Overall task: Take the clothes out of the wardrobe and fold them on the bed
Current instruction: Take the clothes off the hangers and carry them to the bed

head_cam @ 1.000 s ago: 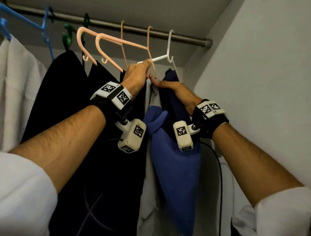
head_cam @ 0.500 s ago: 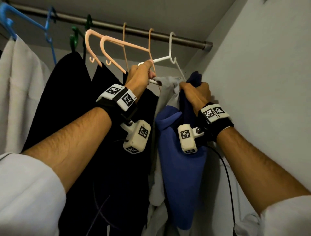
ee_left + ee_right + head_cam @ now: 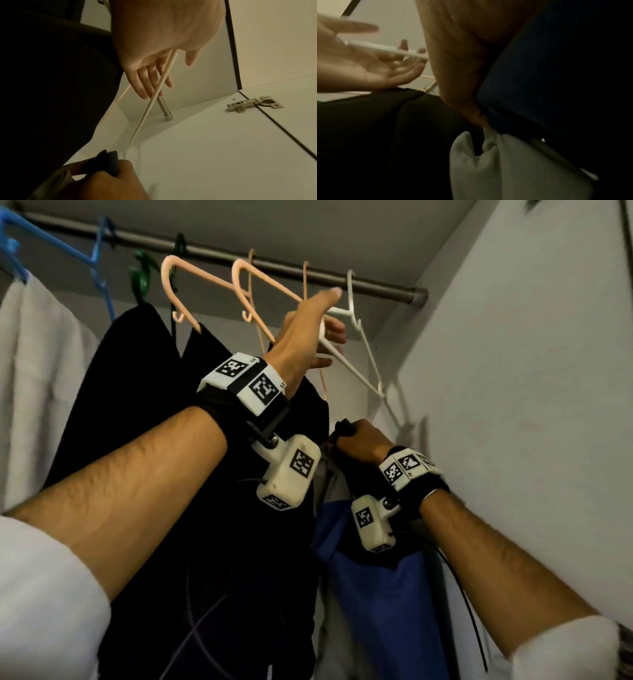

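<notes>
A blue garment (image 3: pixel 383 594) hangs from my right hand (image 3: pixel 359 440), which grips its bunched top edge below the white hanger (image 3: pixel 368 354). The hanger is bare and still hooked on the metal rail (image 3: pixel 376 285). My left hand (image 3: pixel 308 333) is raised at the hanger with its fingers straight; in the left wrist view the hanger's arm (image 3: pixel 154 97) lies across those fingers (image 3: pixel 147 81). The right wrist view shows the blue garment (image 3: pixel 539 81) against my palm and a pale grey garment (image 3: pixel 505 169) beside it.
Black garments (image 3: pixel 205 508) hang on peach hangers (image 3: pixel 191 273) left of my hands. A white garment (image 3: pixel 34 371) hangs on a blue hanger (image 3: pixel 99 251) at the far left. The wardrobe's side wall (image 3: pixel 513 371) is close on the right, with a door hinge (image 3: pixel 254 103).
My right hand has pulled the blue garment down off the white hanger. My left hand has let go its grip on the hanger and spread its fingers.
</notes>
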Demonstrator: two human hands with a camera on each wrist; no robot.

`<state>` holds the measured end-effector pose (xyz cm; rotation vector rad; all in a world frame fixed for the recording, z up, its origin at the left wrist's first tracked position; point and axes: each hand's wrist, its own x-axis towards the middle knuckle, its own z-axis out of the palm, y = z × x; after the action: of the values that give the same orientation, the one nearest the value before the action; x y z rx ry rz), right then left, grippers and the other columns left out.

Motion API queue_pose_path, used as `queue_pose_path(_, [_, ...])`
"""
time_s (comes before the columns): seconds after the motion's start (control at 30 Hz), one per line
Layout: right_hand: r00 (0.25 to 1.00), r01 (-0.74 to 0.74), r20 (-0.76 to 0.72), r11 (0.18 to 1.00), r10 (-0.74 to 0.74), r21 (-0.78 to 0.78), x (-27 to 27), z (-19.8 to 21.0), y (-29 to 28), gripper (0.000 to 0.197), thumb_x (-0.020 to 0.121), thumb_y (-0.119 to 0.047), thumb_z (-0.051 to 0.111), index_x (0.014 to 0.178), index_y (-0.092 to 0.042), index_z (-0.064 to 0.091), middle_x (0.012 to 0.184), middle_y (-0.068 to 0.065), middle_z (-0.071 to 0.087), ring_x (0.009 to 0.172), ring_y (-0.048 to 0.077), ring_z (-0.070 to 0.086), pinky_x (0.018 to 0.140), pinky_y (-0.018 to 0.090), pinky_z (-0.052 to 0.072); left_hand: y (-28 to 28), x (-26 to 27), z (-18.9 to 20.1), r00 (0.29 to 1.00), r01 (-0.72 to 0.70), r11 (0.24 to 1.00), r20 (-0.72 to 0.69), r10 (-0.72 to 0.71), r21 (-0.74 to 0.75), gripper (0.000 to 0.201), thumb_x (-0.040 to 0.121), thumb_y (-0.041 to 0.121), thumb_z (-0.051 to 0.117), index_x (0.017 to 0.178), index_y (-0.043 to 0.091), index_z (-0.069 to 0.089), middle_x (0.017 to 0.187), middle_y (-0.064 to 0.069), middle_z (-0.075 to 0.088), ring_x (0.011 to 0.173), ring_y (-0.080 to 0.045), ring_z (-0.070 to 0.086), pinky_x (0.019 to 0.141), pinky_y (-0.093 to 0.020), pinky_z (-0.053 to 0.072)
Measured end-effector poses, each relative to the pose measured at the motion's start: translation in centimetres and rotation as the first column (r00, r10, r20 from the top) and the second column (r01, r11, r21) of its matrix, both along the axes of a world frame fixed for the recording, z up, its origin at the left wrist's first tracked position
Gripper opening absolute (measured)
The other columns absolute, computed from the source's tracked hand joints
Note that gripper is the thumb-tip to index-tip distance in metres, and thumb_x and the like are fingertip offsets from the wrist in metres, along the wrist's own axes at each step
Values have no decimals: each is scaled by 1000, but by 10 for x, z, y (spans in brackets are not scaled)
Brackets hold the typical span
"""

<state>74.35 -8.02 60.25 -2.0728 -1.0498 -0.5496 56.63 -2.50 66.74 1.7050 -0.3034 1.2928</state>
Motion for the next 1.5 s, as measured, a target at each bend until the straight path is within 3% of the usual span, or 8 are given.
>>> queue_pose_path(0.13, [998,-63,-14,988,65,140,3,3,-1,24,93,-26,60,79,-7,60,80,11,62,80,30,61,63,29,42,-10,-15,-5,1000,2,1000,8,-2,24,62,99,62,41,126,12,63,116,-8,69,105,-22,68,97,-45,53])
queue_pose_path(0.4, [977,-107,-134,929,164,354,7,3,-3,51,85,-58,64,99,-9,69,94,8,68,87,28,64,69,33,45,13,-48,-26,908,-264,948,285,307,-178,29,79,34,61,59,14,62,58,0,61,56,-19,58,58,-40,52])
queue_pose_path(0.53, [962,-116,-187,921,197,371,4,0,1,67,79,-61,73,113,-3,69,109,14,72,100,34,68,89,42,55,21,-65,-20,703,-546,812,413,579,-208,27,75,39,61,59,21,49,52,13,48,55,-9,48,62,-30,44])
queue_pose_path(0.73, [957,-152,-171,909,233,389,-1,3,6,64,52,-62,71,85,-8,71,90,13,74,88,32,72,80,47,58,25,-85,-3,336,-893,446,570,749,-59,46,71,38,51,109,14,58,116,-4,57,101,-18,53,75,-19,32])
queue_pose_path(0.93, [924,-243,-166,865,344,439,-13,9,2,29,80,-44,82,88,-17,72,96,9,77,84,24,74,71,32,57,22,-75,19,542,-839,517,348,765,170,44,82,30,63,123,14,59,127,-6,55,105,-13,53,85,-21,36])
queue_pose_path(1.1, [823,-419,-181,790,538,447,-37,8,-6,52,80,-62,78,104,-15,80,87,-1,79,77,14,75,68,25,56,20,-72,36,876,-482,873,34,481,76,41,81,20,47,110,-4,62,83,-15,74,66,-25,72,65,-35,62])
queue_pose_path(1.3, [845,-430,-128,801,520,416,-62,14,-2,73,75,-65,81,112,-3,75,102,12,78,96,27,76,93,45,61,17,-81,42,903,-346,918,-197,383,196,27,92,5,40,103,5,64,79,-13,77,81,-20,76,77,-29,62])
queue_pose_path(1.5, [900,-390,1,806,435,444,-72,14,17,27,86,-30,81,91,-4,77,90,13,77,83,26,75,83,43,61,22,-90,44,865,-300,928,-348,362,221,27,91,16,41,110,6,57,90,-13,78,90,-22,77,84,-35,56])
